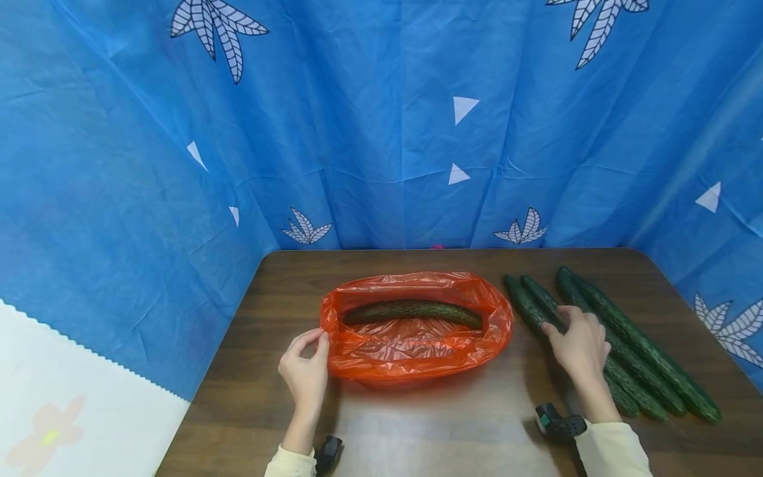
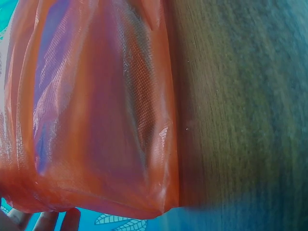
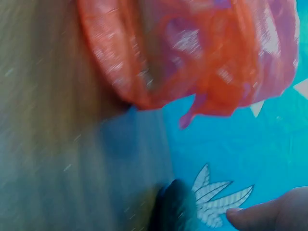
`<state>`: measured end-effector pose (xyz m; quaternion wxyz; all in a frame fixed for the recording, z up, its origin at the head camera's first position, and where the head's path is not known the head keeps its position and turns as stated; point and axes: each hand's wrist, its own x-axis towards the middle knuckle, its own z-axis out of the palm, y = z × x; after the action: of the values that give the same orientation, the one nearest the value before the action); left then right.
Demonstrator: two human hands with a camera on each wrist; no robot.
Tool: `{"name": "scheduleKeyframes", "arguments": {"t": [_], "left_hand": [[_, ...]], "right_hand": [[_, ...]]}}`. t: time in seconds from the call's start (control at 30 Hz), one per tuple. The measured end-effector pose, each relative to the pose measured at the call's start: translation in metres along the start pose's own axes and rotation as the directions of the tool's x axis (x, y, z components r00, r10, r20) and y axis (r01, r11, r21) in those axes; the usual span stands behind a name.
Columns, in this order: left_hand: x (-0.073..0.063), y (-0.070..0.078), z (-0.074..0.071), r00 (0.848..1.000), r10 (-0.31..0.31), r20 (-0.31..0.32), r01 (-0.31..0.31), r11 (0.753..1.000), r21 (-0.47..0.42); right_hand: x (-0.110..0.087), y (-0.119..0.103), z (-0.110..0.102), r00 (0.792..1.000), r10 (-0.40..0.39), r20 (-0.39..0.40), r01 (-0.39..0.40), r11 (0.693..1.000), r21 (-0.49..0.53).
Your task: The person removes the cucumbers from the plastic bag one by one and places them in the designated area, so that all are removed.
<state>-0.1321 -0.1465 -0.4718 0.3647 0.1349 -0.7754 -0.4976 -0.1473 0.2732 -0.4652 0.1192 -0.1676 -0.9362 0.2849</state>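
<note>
A red translucent plastic bag (image 1: 417, 371) stands with its mouth spread wide on the table. One cucumber (image 1: 411, 310) lies lengthwise inside it. My left hand (image 1: 306, 371) pinches the bag's rim at its left end; fingertips (image 2: 45, 220) show at the bottom of the left wrist view, partly behind the plastic. To the right of the bag, several dark green cucumbers (image 1: 650, 358) lie side by side, slanting. My right hand (image 1: 578, 341) is over the left ones, thumb and forefinger spread apart. In the right wrist view the thumb (image 3: 260, 214) is apart from a cucumber's end (image 3: 178, 207).
The brown wood-grain table (image 1: 262, 397) has a rounded back edge. A blue curtain (image 1: 369, 132) with leaf prints hangs behind it and at both sides. White patterned cloth (image 1: 77, 384) lies at the left. Each wrist wears a small black camera (image 1: 557, 421).
</note>
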Motion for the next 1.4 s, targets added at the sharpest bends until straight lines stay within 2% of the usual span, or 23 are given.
{"name": "scheduleKeyframes", "arguments": {"t": [0.17, 0.27, 0.47, 0.6, 0.8, 1.0, 1.13, 1.4], "left_hand": [[0.000, 0.001, -0.001, 1.000, 0.005, -0.005, -0.005, 1.000, 0.003], [0.001, 0.002, -0.001, 1.000, 0.006, -0.003, -0.006, 1.000, 0.000], [0.000, 0.004, -0.001, 1.000, 0.001, 0.000, -0.001, 1.000, 0.000], [0.000, 0.005, -0.002, 1.000, -0.004, 0.000, 0.004, 1.000, -0.001], [0.000, 0.006, -0.003, 1.000, 0.013, -0.004, -0.013, 1.000, -0.002], [0.000, 0.006, -0.003, 0.999, 0.032, -0.011, -0.032, 0.999, -0.014], [-0.001, 0.005, -0.003, 1.000, 0.028, -0.011, -0.028, 0.999, -0.018], [-0.003, 0.005, -0.005, 1.000, 0.023, -0.013, -0.024, 1.000, -0.016]], "right_hand": [[0.001, -0.026, -0.006, 0.992, -0.076, -0.104, 0.086, 0.992, 0.094], [0.001, -0.048, -0.009, 0.981, -0.133, -0.139, 0.151, 0.981, 0.124], [0.000, -0.092, -0.007, 0.952, -0.271, -0.142, 0.295, 0.938, 0.183], [-0.002, -0.114, 0.001, 0.915, -0.383, -0.123, 0.402, 0.892, 0.209], [-0.009, -0.140, 0.015, 0.837, -0.545, -0.038, 0.536, 0.805, 0.254], [-0.018, -0.157, 0.035, 0.773, -0.614, 0.158, 0.573, 0.784, 0.241], [-0.016, -0.162, 0.051, 0.747, -0.624, 0.229, 0.585, 0.781, 0.218], [-0.002, -0.163, 0.074, 0.718, -0.623, 0.310, 0.605, 0.779, 0.164]]}}
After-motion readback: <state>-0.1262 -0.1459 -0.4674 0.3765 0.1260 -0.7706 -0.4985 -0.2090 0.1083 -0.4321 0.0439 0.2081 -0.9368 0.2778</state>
